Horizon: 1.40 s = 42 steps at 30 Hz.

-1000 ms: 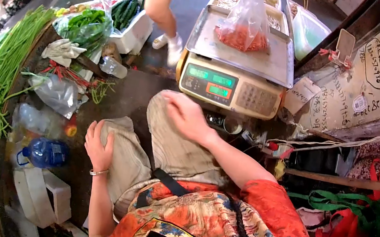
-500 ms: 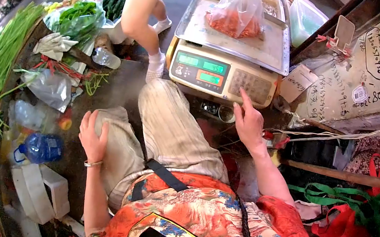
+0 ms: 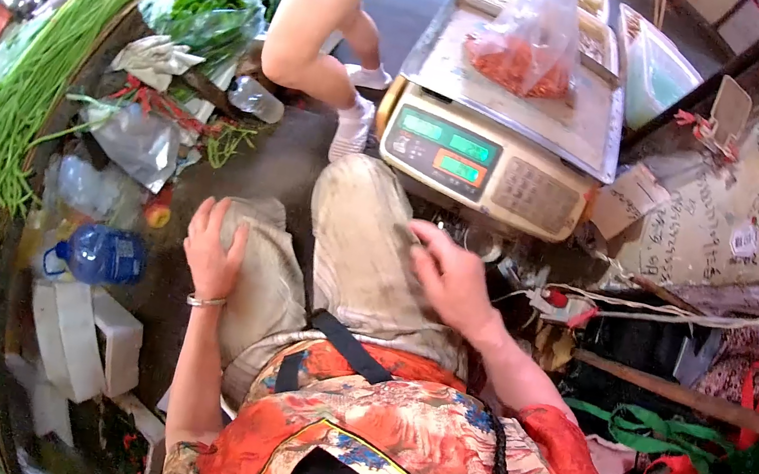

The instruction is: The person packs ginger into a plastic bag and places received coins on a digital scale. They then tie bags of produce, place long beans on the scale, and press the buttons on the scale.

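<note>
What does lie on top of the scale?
On the scale is a tray, and on it a clear bag with orange-red contents. The part of the tray under the bag is covered.

We record moderate daylight, brightest at far left; glare on the weighing pan (image 3: 517, 89); right hand (image 3: 454, 286) motion-blurred; fisheye edges curved, corners black.

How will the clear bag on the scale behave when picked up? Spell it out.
The clear bag looks thin and creased, so it will probably flop. Its red contents lie at the bottom, so weight likely hangs low and may sag.
</note>
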Tool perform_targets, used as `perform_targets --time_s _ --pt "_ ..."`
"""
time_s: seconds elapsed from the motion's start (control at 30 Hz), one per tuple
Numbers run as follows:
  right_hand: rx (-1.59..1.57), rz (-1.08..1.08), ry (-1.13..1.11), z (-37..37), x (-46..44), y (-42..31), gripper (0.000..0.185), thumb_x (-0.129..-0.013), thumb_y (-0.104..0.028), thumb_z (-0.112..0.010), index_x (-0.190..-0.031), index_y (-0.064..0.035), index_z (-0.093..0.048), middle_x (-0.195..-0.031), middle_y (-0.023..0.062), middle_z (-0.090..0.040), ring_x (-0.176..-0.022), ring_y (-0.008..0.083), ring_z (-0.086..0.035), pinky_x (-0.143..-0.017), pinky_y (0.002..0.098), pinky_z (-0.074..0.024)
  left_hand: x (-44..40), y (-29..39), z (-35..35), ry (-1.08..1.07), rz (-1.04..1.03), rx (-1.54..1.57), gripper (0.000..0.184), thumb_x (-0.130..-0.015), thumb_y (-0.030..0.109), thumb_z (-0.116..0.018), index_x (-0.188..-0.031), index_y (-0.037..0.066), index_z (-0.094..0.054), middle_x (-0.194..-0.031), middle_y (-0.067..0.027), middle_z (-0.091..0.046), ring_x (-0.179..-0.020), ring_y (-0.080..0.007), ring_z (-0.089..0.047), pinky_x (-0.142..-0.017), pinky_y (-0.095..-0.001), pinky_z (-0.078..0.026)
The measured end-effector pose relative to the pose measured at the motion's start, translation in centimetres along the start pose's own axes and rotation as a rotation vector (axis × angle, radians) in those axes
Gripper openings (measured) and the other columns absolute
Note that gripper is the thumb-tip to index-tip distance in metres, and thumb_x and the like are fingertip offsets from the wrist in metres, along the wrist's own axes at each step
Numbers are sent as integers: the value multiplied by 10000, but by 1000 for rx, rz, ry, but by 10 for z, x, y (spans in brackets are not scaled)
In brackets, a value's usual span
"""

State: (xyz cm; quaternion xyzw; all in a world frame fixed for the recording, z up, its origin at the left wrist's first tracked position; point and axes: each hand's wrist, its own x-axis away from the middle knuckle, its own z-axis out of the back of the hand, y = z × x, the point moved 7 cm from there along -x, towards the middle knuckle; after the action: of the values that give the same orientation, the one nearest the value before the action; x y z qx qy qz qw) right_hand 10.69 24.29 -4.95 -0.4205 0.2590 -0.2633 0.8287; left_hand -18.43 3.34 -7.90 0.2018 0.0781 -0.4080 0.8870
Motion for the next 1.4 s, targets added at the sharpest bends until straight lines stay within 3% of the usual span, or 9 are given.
perform_targets --time_s 0.07,0.13,0.23,0.47,0.53,0.67,0.7,0.8,1.4 --pt "1 83 -102 -36 5 -12 286 -917 -186 -592 -1192 -110 -608 -1002 168 -678 -837 369 -663 -700 446 -538 1 4 1 1 4 -2 481 -857 292 -660 -1304 140 -566 -1381 -150 -502 -1258 -345 -473 -978 -480 -402" --pt "194 226 -229 -57 10 -29 254 -900 -173 -602 -1143 -106 -633 -912 158 -672 -758 358 -651 -642 452 -520 1 6 3 6 10 -5 481 -858 293 -659 -1305 141 -565 -1381 -148 -502 -1258 -343 -473 -977 -481 -402" --pt "125 304 -52 -57 6 -31 190 -836 -85 -633 -1019 -96 -682 -769 116 -657 -651 311 -645 -570 388 -511 3 12 5 1 10 -11 483 -859 294 -657 -1309 143 -563 -1380 -145 -502 -1258 -341 -472 -979 -481 -400" --pt "-8 314 -40 -56 5 -27 204 -838 -73 -627 -1032 -94 -688 -777 127 -662 -643 302 -648 -555 376 -503 6 23 16 -28 -10 -19 482 -872 284 -650 -1316 121 -555 -1382 -155 -502 -1264 -347 -469 -998 -472 -393" --pt "-15 266 -78 -61 4 -25 225 -868 -99 -605 -1083 -100 -670 -841 153 -665 -736 356 -642 -619 431 -507 7 8 3 -44 11 53 486 -876 300 -649 -1316 114 -557 -1381 -159 -508 -1260 -347 -475 -1004 -461 -392" --pt "11 267 -12 -60 0 -21 235 -828 -77 -626 -1050 -115 -695 -782 139 -663 -673 318 -651 -582 404 -512 2 7 -9 -27 31 41 481 -861 336 -648 -1303 159 -577 -1356 -154 -524 -1235 -351 -486 -972 -481 -405" --pt "35 257 -13 -57 0 -21 207 -829 -20 -626 -1017 -62 -701 -824 151 -684 -692 286 -678 -600 345 -527 1 9 -8 -23 31 40 478 -864 344 -640 -1302 161 -577 -1352 -154 -525 -1232 -352 -486 -972 -487 -404" --pt "44 239 -9 -51 -2 -19 194 -845 -20 -615 -1022 -39 -692 -816 156 -678 -672 281 -674 -601 324 -523 -1 9 -10 -23 41 46 480 -867 356 -629 -1301 161 -575 -1347 -153 -527 -1228 -356 -486 -970 -497 -402" --pt "38 251 20 -60 -6 -22 153 -867 -22 -615 -1000 -38 -686 -758 149 -643 -595 238 -637 -555 294 -483 5 -16 -5 -37 95 74 481 -880 322 -627 -1319 138 -558 -1377 -123 -503 -1250 -335 -478 -1015 -475 -390"
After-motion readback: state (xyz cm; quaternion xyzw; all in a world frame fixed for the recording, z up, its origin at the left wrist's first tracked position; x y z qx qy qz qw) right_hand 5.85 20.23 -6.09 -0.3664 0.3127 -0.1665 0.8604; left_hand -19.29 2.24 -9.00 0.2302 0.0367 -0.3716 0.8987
